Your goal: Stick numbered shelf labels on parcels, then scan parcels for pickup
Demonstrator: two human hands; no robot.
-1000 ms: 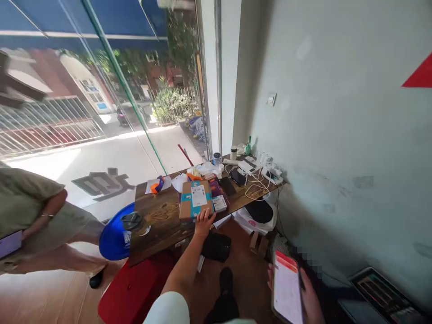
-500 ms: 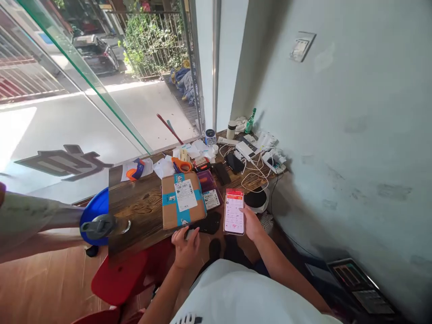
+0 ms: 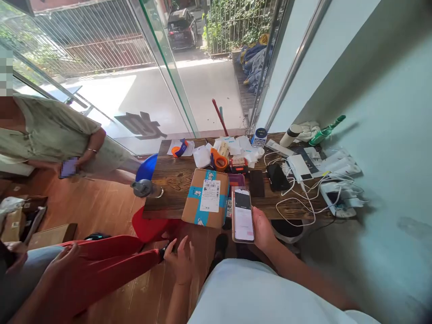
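Note:
My right hand (image 3: pixel 263 228) is wrapped round a smartphone (image 3: pixel 243 225), held upright just right of the box with its screen lit: dark at the top, white below. Below the table's front edge, my left hand (image 3: pixel 181 262) hangs with fingers spread and nothing in them. Nearest to it is a taped cardboard box (image 3: pixel 191 210) with blue strips and a white shipping label (image 3: pixel 209 196). The box lies at the table's front edge, apart from the left hand. Partly hidden behind the phone is a purple case (image 3: pixel 237 180).
The wooden table (image 3: pixel 172 180) bears orange scissors (image 3: pixel 219 159), a tape dispenser (image 3: pixel 179 148), a black phone (image 3: pixel 277 176), white cables (image 3: pixel 297 216) and a clear cup (image 3: pixel 155 191). A person (image 3: pixel 60 139) stands left; another sits in red trousers (image 3: pixel 108 256). A red stool (image 3: pixel 148 225) stands below.
The view has swung left, bringing two people into sight. My left hand has come away from the box's front edge and lowered. The phone's screen has changed from a red-topped page.

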